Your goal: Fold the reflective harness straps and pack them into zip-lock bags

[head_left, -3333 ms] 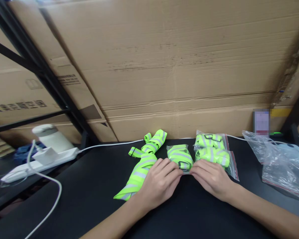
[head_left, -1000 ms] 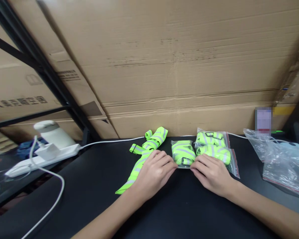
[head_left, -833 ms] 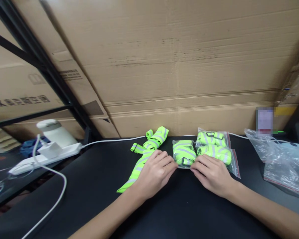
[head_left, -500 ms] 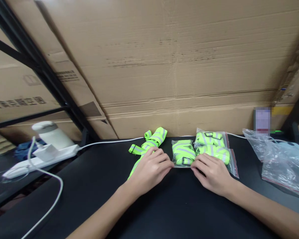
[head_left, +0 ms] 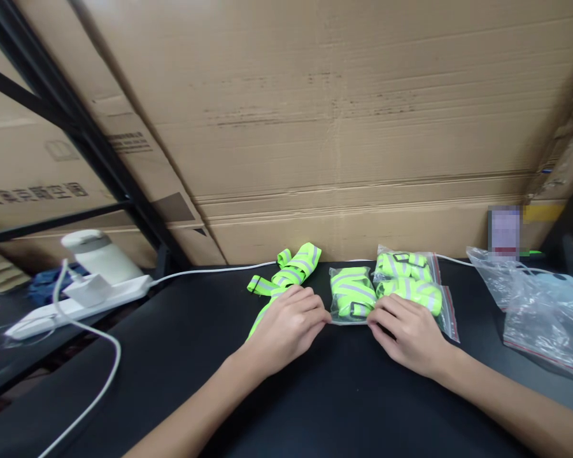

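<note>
A clear zip bag with a folded neon-yellow reflective strap inside lies between my hands on the black table. My left hand pinches the bag's near left corner. At its near right corner, my right hand has thumb and fingers closed on the edge. Just beyond my right hand rest two more bagged straps, one partly over the other; the hand hides part of the nearer one. Behind my left hand a loose reflective strap lies in a twisted heap, its near end partly covered by my wrist.
Clear empty zip bags lie at the right. On the left are a white power strip, its cable and a white bottle. A cardboard wall stands along the table's back, with a black metal frame at left.
Very little differs. The bag's near edge has shifted slightly toward me, with both hands still at its corners.
</note>
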